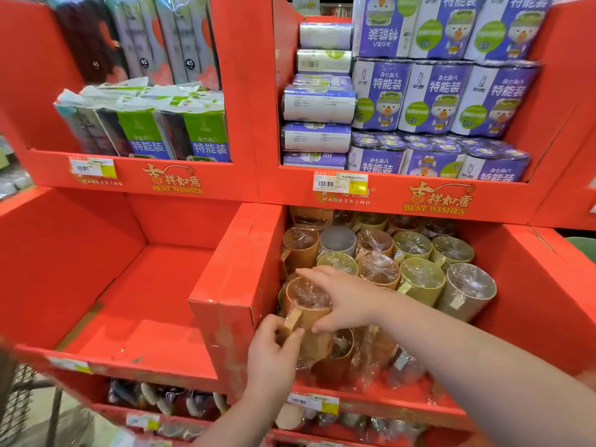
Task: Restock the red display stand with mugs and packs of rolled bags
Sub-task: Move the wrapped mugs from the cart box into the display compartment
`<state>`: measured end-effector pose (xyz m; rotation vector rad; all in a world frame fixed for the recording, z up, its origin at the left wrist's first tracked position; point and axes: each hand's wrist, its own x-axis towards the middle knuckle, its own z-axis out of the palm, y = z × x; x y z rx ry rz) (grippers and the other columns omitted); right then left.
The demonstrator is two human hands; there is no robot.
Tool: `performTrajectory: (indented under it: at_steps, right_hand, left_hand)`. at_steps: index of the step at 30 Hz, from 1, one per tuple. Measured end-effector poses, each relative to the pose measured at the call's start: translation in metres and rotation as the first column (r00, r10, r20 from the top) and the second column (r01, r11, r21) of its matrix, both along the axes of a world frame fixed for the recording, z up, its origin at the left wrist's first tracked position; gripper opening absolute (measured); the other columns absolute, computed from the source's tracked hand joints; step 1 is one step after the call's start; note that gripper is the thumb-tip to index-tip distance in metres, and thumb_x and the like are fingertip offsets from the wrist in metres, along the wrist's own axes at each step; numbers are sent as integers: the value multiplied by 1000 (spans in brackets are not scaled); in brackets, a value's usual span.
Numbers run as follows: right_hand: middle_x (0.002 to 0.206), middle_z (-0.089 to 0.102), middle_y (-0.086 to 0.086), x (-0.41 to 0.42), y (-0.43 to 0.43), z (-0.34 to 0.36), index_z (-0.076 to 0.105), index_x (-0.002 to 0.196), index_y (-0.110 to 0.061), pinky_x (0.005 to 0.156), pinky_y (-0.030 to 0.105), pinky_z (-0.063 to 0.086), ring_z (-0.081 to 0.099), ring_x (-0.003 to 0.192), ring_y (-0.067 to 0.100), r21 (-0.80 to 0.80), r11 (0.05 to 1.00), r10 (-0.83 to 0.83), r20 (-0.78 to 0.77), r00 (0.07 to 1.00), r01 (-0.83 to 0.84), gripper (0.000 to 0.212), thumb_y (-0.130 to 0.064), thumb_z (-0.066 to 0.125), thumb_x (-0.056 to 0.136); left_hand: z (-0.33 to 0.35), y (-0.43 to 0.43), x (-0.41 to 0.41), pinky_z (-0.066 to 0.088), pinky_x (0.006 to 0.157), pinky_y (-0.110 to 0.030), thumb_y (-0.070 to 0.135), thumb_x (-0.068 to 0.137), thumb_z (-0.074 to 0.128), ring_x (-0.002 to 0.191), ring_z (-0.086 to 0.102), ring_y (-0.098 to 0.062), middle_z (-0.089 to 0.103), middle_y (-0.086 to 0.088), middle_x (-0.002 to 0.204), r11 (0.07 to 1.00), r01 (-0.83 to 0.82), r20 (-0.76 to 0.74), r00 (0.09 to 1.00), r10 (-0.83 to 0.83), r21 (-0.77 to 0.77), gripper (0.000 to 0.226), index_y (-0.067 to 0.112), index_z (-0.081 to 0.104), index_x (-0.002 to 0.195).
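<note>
Standing upright in the red display stand (232, 279) — mug (306, 310), handle toward us; left hand (271, 351) pinches handle, right hand (346, 301) clasps rim.

You have wide room in the lower-left compartment (145, 285), open from the front. The cardboard divider (238, 262) walls it off from the wrapped mugs (419, 275), packed rim to rim; gaps between them look too narrow for a hand. Your left hand (271, 353) and right hand (342, 298), gripping the orange mug (309, 313), crowd the front-left corner. Above, the shelf lip (387, 195) overhangs the back rows.
</note>
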<state>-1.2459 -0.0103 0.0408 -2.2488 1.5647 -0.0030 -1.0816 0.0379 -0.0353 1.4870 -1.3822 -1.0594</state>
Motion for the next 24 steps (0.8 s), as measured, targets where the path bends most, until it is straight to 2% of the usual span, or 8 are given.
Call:
performTrajectory:
  at_steps: [2,4,6,9,12,15,19,24]
  right_hand:
    - [157,12,-3,-4,-6,8,6,152,-32,114,34,25,18,143,18,-1,1000,-21,48,999,21,104,-39,76,75]
    - [157,9,-4,-12,-12,18,5,152,-33,115,36,24,14,144,18,-32,998,-46,66,997,48,106,-39,77,74]
    - [157,8,-6,-18,-20,28,6,152,-33,115,37,26,15,144,18,-61,995,-78,93,993,84,107,-39,77,73]
    - [155,9,-8,-15,-30,35,7,153,-28,111,33,31,21,140,17,-105,990,-86,103,991,97,106,-37,77,73]
    - [154,8,-8,-7,-38,33,7,153,-25,111,33,29,16,142,17,-150,986,-67,59,996,75,105,-35,75,74]
    - [154,9,-6,-1,-49,29,6,153,-24,112,35,30,15,142,18,-193,978,-70,77,995,84,104,-35,74,74]
    - [154,8,-6,6,-64,24,4,153,-22,112,36,31,13,142,18,-220,969,-92,103,990,113,106,-35,73,75]
    - [155,7,-1,12,-81,11,3,153,-17,112,34,28,13,142,22,-157,984,-81,37,996,86,104,-33,72,77]
  left_hand:
    - [3,2,2,54,73,-49,30,78,70,79,62,-21,63,1,86,999,18,-68,998,-16,31,17,33,54,81]
    - [3,3,2,53,80,-31,27,80,72,94,60,-9,61,8,102,997,56,-87,995,-52,46,28,39,51,94]
    - [-1,1,2,45,80,-16,26,82,70,99,54,1,54,8,118,990,125,20,992,-126,60,40,36,48,114]
    - [-6,-3,3,33,105,-22,34,86,63,125,41,-8,37,5,138,959,260,262,924,-280,109,70,26,26,145]
    - [-11,-12,3,25,114,-28,40,88,59,140,27,-13,20,1,155,938,319,387,855,-346,136,88,21,1,152]
    - [-15,-18,1,28,111,-28,44,89,58,142,27,-17,5,-1,160,924,319,393,838,-380,212,102,21,-21,149]
    - [-27,-24,-1,27,113,-30,45,88,58,141,29,-19,4,-3,160,899,312,375,828,-416,308,103,21,-21,149]
    - [-42,-30,-4,11,120,-42,38,91,54,148,-7,-25,-14,-1,160,755,455,591,472,-654,472,88,19,-7,152]
